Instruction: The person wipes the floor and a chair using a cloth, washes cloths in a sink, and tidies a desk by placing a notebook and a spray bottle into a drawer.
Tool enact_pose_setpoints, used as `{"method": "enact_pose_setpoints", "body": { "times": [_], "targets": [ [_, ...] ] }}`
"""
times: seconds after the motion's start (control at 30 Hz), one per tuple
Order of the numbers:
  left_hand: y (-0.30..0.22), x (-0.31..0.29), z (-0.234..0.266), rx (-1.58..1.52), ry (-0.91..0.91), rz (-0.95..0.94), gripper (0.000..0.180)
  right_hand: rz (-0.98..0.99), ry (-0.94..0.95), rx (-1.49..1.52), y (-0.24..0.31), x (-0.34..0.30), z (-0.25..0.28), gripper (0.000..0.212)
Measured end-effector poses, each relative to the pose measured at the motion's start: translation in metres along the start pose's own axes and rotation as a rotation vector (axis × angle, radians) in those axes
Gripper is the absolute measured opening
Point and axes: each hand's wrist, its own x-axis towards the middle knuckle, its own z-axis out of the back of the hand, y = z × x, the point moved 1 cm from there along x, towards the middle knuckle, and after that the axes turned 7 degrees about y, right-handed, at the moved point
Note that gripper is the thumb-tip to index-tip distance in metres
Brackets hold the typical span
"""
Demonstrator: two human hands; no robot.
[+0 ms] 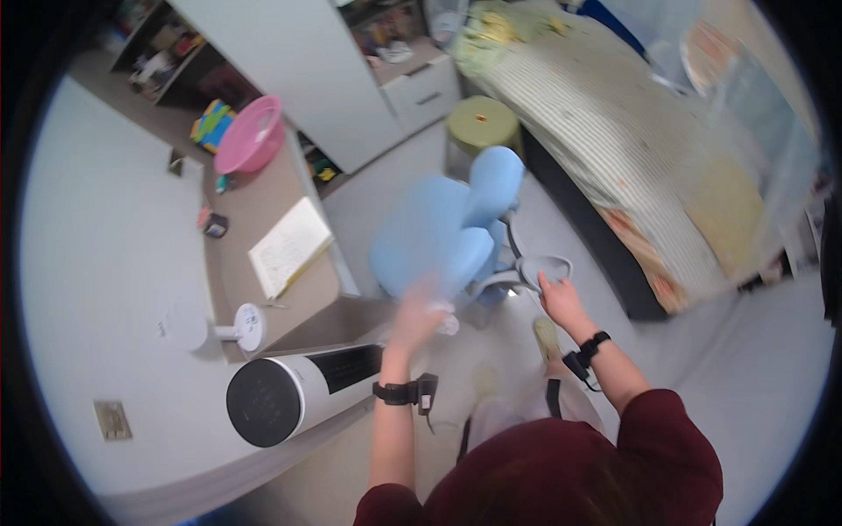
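A child-sized chair with a light blue seat (421, 228) and split backrest pads (495, 180) stands in front of me. My left hand (416, 316), smeared by motion, is at the near edge of the blue seat. A crumpled white cloth (448, 322), perhaps a tissue, shows at its fingers. My right hand (562, 302) is closed on the rim of the chair's grey loop-shaped armrest (545, 266). Black bands with small devices circle both my wrists.
A desk (307, 302) on the left carries an open notebook (291, 245), a pink basin (251, 136) and a white lamp (250, 327). Close by on my left stands a white tower fan (303, 394). Beyond the chair are a green stool (483, 123) and a striped bed (596, 114).
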Motion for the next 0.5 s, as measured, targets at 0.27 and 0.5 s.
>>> {"method": "enact_pose_setpoints", "body": {
  "times": [0.27, 0.5],
  "targets": [
    [-0.020, -0.023, -0.050, 0.002, 0.261, -0.199, 0.072, -0.260, -0.067, -0.003, 0.003, -0.120, 0.013, 0.043],
    [-0.070, -0.047, -0.110, 0.063, 0.496, -0.334, 0.075, -0.489, -0.065, 0.103, 0.009, -0.240, -0.001, 0.044]
  ]
}}
